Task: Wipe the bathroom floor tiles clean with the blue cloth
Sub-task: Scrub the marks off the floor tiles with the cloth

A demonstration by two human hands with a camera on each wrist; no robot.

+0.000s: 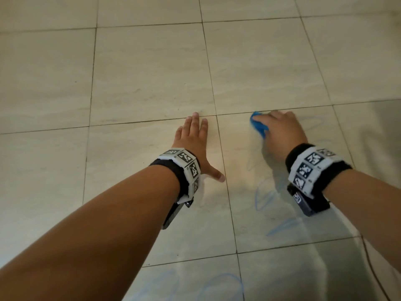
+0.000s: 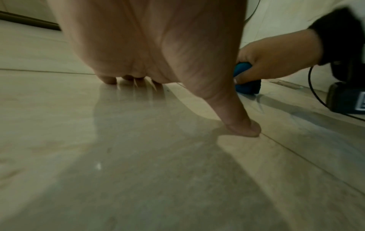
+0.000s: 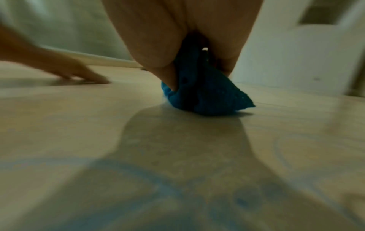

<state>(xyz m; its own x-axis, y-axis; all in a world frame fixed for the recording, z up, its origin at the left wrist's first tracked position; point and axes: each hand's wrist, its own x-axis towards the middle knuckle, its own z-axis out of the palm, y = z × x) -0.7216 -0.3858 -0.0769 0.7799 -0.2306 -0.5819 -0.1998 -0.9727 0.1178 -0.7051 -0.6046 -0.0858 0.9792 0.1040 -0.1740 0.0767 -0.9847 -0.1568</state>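
My right hand point(image 1: 280, 131) grips a bunched blue cloth point(image 1: 258, 124) and presses it on the beige floor tiles point(image 1: 152, 68) near a grout line. From the right wrist view the cloth point(image 3: 205, 96) is a wad under the curled fingers, touching the floor. My left hand point(image 1: 193, 137) lies flat on the tile to the left, fingers straight and thumb spread; its fingertips point(image 2: 110, 80) and thumb press the floor. Blue scribble marks point(image 1: 267, 196) run across the tile below the right hand.
More blue scribbles point(image 1: 217, 285) mark the tile nearest me. A thin black cable point(image 1: 373, 268) trails on the floor at lower right. A white wall or door frame point(image 3: 286, 62) stands beyond the cloth. A dark threshold strip point(image 2: 29, 21) is far left.
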